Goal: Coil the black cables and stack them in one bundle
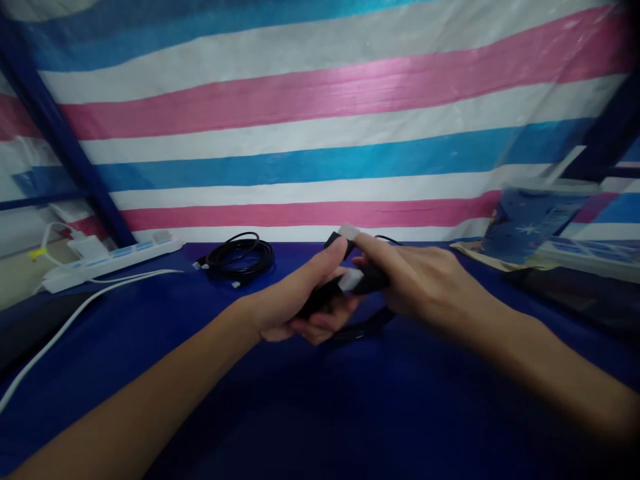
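Note:
In front of me, over the blue tabletop [240,400], my two hands meet around black cable plugs with pale ends. My left hand [295,287] is closed on a black cable plug [320,298], its thumb on top and the fingers curled beneath. Closed from the other side, my right hand [420,273] grips a black plug [373,279] whose pale end [351,279] points toward the left hand. Another pale plug end [349,231] sticks up by the left thumb and right fingertips. A dark cable [365,328] hangs below the hands. Blur hides the plug type.
Behind the left hand lies a coiled black cable [240,259] with pale plug ends. A white power strip [115,260] and white cord [65,333] are at left. At right stand a blue cup [525,223] and another strip [595,257]. Striped sheeting [310,107] hangs behind.

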Tool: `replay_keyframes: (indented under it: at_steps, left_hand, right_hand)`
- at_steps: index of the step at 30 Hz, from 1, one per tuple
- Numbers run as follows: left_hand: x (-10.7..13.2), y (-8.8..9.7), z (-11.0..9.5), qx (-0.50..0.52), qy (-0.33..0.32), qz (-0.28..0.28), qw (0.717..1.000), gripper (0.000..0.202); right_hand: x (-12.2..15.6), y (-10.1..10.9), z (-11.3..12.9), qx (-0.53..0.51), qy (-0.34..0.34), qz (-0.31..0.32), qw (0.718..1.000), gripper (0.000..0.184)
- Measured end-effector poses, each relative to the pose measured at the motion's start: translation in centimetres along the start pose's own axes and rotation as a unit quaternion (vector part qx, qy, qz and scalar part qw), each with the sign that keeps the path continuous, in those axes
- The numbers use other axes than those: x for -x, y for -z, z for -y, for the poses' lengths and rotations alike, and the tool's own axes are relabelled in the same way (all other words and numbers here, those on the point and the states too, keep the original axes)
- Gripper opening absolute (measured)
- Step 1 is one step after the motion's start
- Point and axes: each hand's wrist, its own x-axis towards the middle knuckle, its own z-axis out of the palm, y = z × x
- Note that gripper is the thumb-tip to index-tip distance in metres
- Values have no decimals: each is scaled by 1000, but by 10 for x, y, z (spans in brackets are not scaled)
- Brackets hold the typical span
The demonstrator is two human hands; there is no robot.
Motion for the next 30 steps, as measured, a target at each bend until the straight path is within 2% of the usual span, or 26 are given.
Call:
replay_keyframes:
  at_steps: [2,5,7,9,10,12,14,15,16,17,20,21,22,23,24,25,26,28,30]
  left_hand:
    - [2,1,-4,-44,5,-1,999,63]
    - [4,1,-8,-84,32,55,994,41]
    - [4,-2,-7,-90,47,80,992,23]
    - [3,-3,-5,-98,42,85,991,14]
    - [3,-3,-3,-92,28,79,992,12]
    - [3,0,-1,-48,-21,61,997,12]
    - [4,5,0,9,-66,41,997,11]
    - [5,8,-1,22,-75,32,996,10]
    - [6,10,-1,20,-76,20,997,8]
    - [7,12,-2,6,-70,8,997,7]
    - [9,11,-2,-29,-40,3,999,12]
    - [9,9,-2,-41,-28,10,999,14]
    - [9,6,-2,-58,-18,17,998,19]
    - [9,5,-2,-80,-14,15,997,24]
    - [9,3,-3,-99,-22,2,995,31]
    - [8,3,-3,-109,-44,-17,993,37]
    - [8,3,-3,-108,-79,-39,990,42]
    - [9,6,-4,-85,-152,-75,982,49]
    - [10,10,-4,-57,-195,-79,976,50]
  right_hand:
    - [-3,4,5,3,4,11,1000,42]
    - [-8,12,10,-32,-20,54,998,31]
    - [-10,14,9,-82,-67,81,991,22]
    - [-10,13,3,-174,-157,107,966,18]
    - [-9,11,-2,-242,-211,117,940,17]
    - [-7,6,-11,-397,-310,125,855,10]
    - [-5,3,-16,-527,-361,113,761,6]
    - [-5,3,-16,-558,-370,111,734,11]
    - [-6,4,-15,-562,-369,114,732,14]
    - [-7,7,-12,-540,-358,121,752,15]
    - [-11,16,-2,-382,-281,156,866,10]
    - [-12,18,0,-334,-254,165,893,11]
    - [-12,19,1,-309,-235,171,905,12]
    - [-11,18,0,-314,-231,173,904,11]
    - [-10,16,-1,-348,-239,170,890,9]
    - [-8,12,-3,-406,-260,162,861,5]
    - [-6,7,-6,-478,-290,148,816,4]
    - [-2,-6,-9,-621,-345,112,694,13]
    - [0,-16,-9,-711,-382,65,587,25]
